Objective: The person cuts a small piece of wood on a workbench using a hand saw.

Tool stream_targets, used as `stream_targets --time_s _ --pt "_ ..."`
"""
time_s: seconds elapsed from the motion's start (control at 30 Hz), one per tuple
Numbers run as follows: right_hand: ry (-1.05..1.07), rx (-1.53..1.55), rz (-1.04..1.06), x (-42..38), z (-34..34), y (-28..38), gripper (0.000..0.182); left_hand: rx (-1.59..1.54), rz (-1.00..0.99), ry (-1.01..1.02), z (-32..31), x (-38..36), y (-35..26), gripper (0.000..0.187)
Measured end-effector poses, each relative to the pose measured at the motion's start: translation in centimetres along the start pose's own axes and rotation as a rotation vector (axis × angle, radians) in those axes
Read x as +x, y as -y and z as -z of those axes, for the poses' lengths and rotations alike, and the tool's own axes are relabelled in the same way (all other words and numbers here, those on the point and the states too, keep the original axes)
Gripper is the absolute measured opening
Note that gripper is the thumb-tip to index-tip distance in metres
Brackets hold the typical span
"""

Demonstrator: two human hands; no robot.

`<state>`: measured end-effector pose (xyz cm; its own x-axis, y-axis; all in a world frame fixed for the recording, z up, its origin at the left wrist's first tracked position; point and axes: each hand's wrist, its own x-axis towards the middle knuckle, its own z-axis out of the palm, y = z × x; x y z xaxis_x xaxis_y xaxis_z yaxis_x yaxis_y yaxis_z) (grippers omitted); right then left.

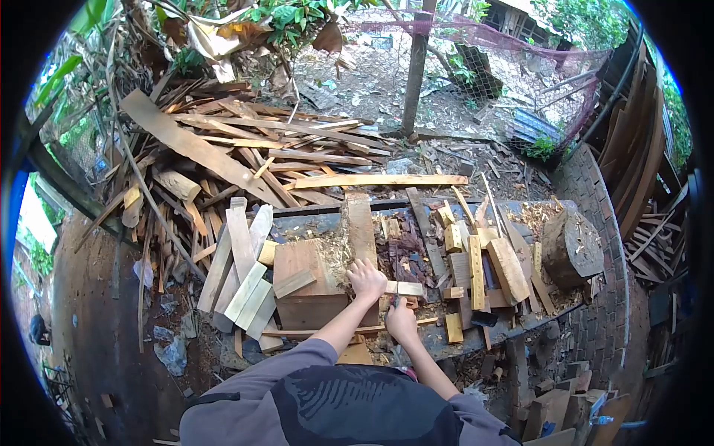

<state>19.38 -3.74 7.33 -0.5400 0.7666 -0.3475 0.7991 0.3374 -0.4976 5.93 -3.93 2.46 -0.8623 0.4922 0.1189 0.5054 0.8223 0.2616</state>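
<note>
While the left hand (367, 280) is palm down, its grip impossible to tell, the right hand (401, 322) closes around a slim dark tool (395, 301). Small pale wooden piece (410, 288): just beyond the right hand, between the tabletop's (301, 223) middle and near edge. Judged partway: marked bar (476, 271) apparently worked; the small piece's finish unclear, remaining work uncertain.

Outdoor yard, bright daylight. Upright post (416, 74) as landmark: wire mesh (483, 70) and purplish netting (547, 54) run to its right, building (526, 26) beyond them. Blue corrugated sheet (534, 126) low to right of post. Littered ground (353, 78) behind and around post. Green plants (286, 21) and large board pile (245, 141) left of post. Dark worktable (316, 221) nearer than post; brown floor (97, 297) farther left, curved brickwork (587, 182) right.
</note>
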Motion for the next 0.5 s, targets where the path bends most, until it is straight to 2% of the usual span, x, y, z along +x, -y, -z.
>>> stream_targets --time_s 0.17,0.3,0.37,0.47,0.5 --pt "-0.112 -0.023 0.074 2.7 -1.5 -1.4 0.030 -0.051 0.012 -0.098 0.0 0.0 0.1 0.033" --pt "-0.133 0.057 0.156 1.9 -2.5 -1.9 0.028 -0.049 0.005 -0.062 0.3 0.9 0.8 0.035" --pt "-0.092 0.010 0.101 0.3 -2.0 -1.5 0.030 -0.028 0.112 -0.013 0.2 1.9 0.4 0.035" --pt "0.030 -0.030 -0.008 -5.0 1.5 -0.9 0.034 -0.031 0.134 0.008 -0.1 2.4 0.2 0.037" --pt "0.042 0.019 0.012 -6.7 2.3 -1.5 0.036 -0.027 0.132 0.009 -0.3 2.4 0.4 0.037"
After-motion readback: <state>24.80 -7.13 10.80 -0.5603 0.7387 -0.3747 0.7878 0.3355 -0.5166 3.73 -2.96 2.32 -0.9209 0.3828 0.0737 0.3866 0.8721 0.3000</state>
